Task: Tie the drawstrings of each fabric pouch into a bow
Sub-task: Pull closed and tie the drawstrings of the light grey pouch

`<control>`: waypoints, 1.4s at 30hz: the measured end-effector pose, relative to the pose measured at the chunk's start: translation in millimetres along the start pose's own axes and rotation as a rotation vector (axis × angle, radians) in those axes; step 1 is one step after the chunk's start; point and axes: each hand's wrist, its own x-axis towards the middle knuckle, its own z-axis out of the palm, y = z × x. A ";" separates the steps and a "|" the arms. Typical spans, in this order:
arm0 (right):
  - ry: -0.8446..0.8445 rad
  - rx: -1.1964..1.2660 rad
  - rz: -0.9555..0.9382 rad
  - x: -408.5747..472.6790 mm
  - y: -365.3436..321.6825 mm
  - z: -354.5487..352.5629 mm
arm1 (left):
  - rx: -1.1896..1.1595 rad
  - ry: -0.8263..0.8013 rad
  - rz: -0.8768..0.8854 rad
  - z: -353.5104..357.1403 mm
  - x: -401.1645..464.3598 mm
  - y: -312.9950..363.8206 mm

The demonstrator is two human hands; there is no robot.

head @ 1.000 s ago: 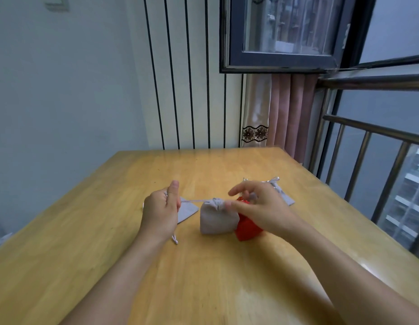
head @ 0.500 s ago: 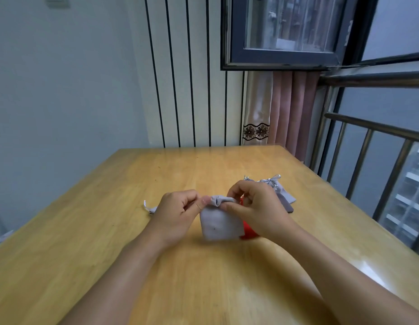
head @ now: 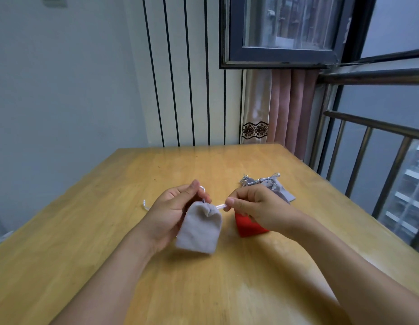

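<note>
Head cam looking down at a wooden counter (head: 133, 266) with both hands working over the middle of it. Left hand (head: 171, 212) has a curled grip on the grey pouch (head: 200, 228), fingers behind it and pinching up by the cinched neck, so the pouch is lifted and tilted with its bottom edge close to the wood, can't tell if it's touching. Right hand (head: 257, 207) is pinching the silver drawstring (head: 219, 206) between thumb and forefinger, and the cord runs pretty taut from the pouch neck over to that pinch. Looks like a bit of cord loops up by the left fingertips too, but it's blurry.

Red pouch (head: 247, 227) sits on the counter just behind and under the right hand, partly hidden by it. Further back on the right there's a little heap of grey pouches with bows (head: 274, 186) already tied in silver cord, lying flat. A loose silver cord end (head: 145, 205) peeks out to the left of the left hand, whatever it belongs to is hidden.

Background is a striped wall, pinkish curtain (head: 288, 109), window and a metal railing (head: 368, 127) on the right.
</note>
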 end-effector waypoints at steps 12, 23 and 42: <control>0.023 -0.027 -0.184 -2.9 -9.0 2.3 | 0.166 -0.094 -0.021 0.3 -2.5 0.2; 0.034 0.054 -0.117 -9.3 -19.9 7.9 | 0.208 -0.135 0.050 0.0 -0.9 -3.3; 0.037 0.224 -0.134 -7.1 -17.9 11.0 | 0.455 -0.124 0.078 13.0 -0.5 -15.2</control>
